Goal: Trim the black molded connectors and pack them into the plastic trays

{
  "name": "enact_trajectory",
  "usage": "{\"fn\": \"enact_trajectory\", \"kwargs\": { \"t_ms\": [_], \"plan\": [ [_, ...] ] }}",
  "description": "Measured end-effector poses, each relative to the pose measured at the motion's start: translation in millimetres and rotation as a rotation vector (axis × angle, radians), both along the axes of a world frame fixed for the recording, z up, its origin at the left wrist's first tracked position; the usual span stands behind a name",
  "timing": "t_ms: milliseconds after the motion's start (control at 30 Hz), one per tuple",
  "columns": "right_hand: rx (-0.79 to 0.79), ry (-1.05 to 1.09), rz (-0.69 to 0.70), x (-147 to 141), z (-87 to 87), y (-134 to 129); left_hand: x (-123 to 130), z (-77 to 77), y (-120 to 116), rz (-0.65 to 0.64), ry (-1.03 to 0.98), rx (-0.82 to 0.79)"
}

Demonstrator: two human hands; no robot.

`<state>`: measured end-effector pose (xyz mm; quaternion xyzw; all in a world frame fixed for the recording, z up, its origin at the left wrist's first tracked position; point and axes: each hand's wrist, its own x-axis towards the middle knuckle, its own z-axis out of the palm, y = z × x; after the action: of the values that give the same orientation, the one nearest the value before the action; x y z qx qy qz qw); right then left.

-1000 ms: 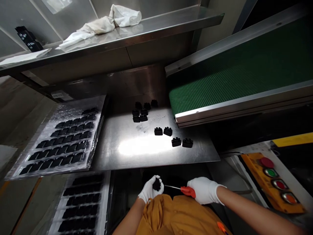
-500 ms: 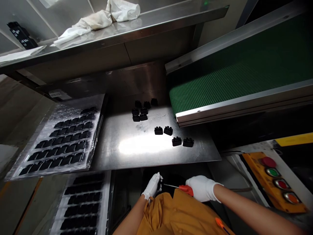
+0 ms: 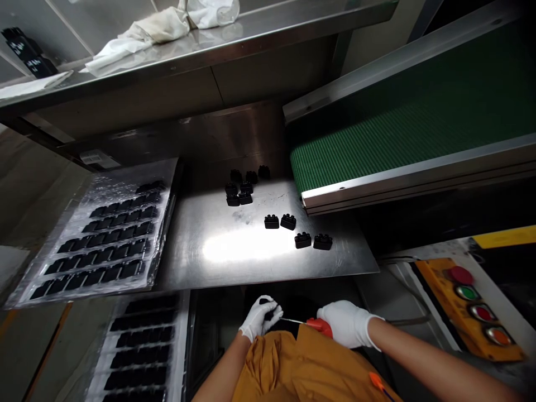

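My left hand [image 3: 260, 318], in a white glove, is closed with its fingers curled round a small black part [image 3: 265, 301], of which only a dark bit shows. My right hand [image 3: 347, 324], also gloved in white, grips the red handle of a thin-bladed hand tool [image 3: 319, 326]. The tool's slim metal shaft points left, with its tip close to the left fingers; whether it touches the part I cannot tell. Both hands are low, in front of the orange apron [image 3: 326, 363] and below the steel table's front edge.
On the steel table [image 3: 188, 245] stand several black block-like parts [image 3: 271, 222]. A plastic-covered tray [image 3: 90, 220] of black parts lies left, with another tray [image 3: 140, 340] lower down. A green conveyor belt [image 3: 377, 128] slopes in from the right, above a yellow button box [image 3: 473, 307].
My left hand has turned and its fingers are more curled, with a dark piece now showing between them. The right hand and tool are nearly still. The view has shifted slightly.
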<state>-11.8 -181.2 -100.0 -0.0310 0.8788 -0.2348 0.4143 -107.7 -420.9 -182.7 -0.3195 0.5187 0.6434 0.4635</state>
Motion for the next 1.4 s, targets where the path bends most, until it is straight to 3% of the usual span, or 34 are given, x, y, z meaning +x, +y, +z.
{"fn": "enact_trajectory", "kwargs": {
  "t_ms": [167,300,500,633,833,1000,1200,1300,1400],
  "plan": [
    [0.003,0.006,-0.016,2.0,-1.4,-0.1,-8.7,1.5,-8.1,0.183,-0.180,0.080],
    [0.005,0.009,-0.025,0.4,-0.9,2.2,-9.2,3.6,-11.5,0.205,-0.207,0.141],
    [0.004,-0.010,-0.006,-3.6,2.7,5.9,-4.9,16.9,-10.3,-0.025,-0.114,0.192],
    [0.008,-0.030,0.000,-4.3,4.3,8.4,0.3,15.5,-1.3,-0.202,0.048,0.149],
    [0.025,-0.077,0.007,-5.1,6.3,9.5,2.9,12.6,0.9,-0.278,0.209,0.074],
    [-0.004,-0.057,0.008,-2.9,14.1,4.5,2.6,15.5,-2.7,-0.222,0.228,0.027],
    [-0.037,-0.004,-0.047,2.0,13.2,3.7,-4.5,25.5,-3.3,-0.047,0.053,0.011],
    [-0.051,0.038,-0.107,3.9,13.1,10.7,-9.9,36.3,-2.1,0.028,-0.047,0.050],
    [-0.087,0.082,-0.144,5.6,20.6,17.3,-11.2,57.7,-2.1,0.096,-0.105,0.116]
  ]
}}
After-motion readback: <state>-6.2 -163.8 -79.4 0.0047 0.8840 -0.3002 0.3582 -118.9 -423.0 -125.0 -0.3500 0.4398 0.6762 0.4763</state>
